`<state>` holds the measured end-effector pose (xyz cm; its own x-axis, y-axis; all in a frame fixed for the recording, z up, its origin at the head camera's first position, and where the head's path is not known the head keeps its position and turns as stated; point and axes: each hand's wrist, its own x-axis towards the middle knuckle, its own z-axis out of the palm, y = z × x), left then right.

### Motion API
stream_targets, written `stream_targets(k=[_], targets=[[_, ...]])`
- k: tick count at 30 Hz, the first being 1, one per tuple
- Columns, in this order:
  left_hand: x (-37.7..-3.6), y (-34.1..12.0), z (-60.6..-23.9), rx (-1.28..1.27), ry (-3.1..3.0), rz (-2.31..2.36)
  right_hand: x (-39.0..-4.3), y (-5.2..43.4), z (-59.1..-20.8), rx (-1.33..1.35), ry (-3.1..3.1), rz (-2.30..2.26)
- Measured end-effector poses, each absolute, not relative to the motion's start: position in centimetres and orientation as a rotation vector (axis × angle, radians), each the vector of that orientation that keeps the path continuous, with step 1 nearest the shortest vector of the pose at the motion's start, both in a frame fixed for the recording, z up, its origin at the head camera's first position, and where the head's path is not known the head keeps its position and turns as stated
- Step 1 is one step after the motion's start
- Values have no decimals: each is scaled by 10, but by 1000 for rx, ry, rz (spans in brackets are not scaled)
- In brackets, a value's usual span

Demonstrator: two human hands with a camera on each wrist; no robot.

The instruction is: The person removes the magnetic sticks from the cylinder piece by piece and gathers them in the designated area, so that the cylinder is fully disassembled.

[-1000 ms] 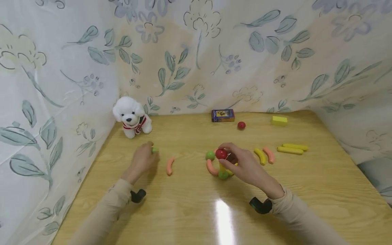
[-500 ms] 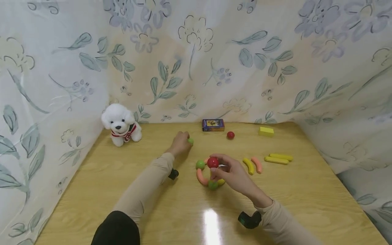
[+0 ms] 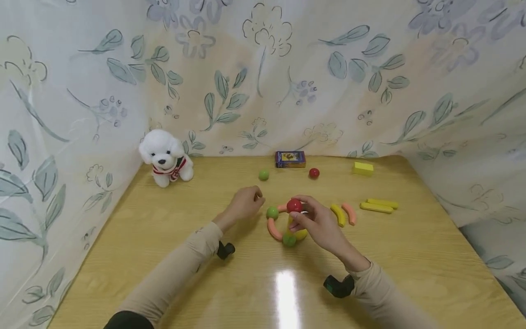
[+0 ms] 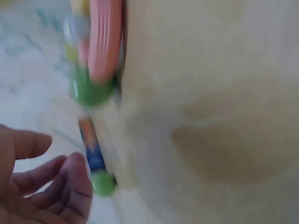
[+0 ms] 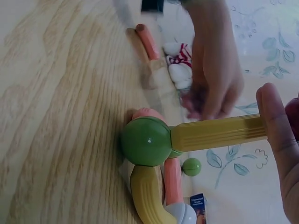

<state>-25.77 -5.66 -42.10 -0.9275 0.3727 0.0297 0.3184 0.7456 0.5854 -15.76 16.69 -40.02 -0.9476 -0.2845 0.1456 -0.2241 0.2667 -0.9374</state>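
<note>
While right hand (image 3: 316, 224) pinches red ball (image 3: 294, 205), left hand (image 3: 245, 204) hovers beside, fingers loosely curled, empty.

No legible text anywhere.

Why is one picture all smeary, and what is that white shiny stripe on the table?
The left wrist view is smeared by motion blur: the green ball and the left hand look soft and streaky. The white stripe in the head view is glare from a light on the glossy table. The right wrist view is sharper: the yellow stick shows clearly.
</note>
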Motion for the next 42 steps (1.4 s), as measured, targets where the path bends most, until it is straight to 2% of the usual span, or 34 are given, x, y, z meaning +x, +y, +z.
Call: stream_targets(k=[6,16,20,24,31,35,38,42], targets=[[-227,-56,-427,649,2725,884,-163,166,-391,-551,2507,-1787],[-221,-54,-449,618,2678,969,-167,161,-390,-438,2476,-1768],[-216,-56,-448,629,2703,962,-203,179,-392,-369,2875,-1419],[-209,-60,-449,602,2688,971,-252,203,-411,-262,3195,-905],[-197,-67,-452,598,2733,964,-290,227,-440,-79,3202,-678],[-196,-75,-447,603,2759,991,-293,217,-431,-148,3260,-650],[-194,-81,-444,663,2775,999,-271,204,-423,-318,3244,-762],[-196,-88,-442,865,2833,951,-225,190,-423,-817,3094,-894]])
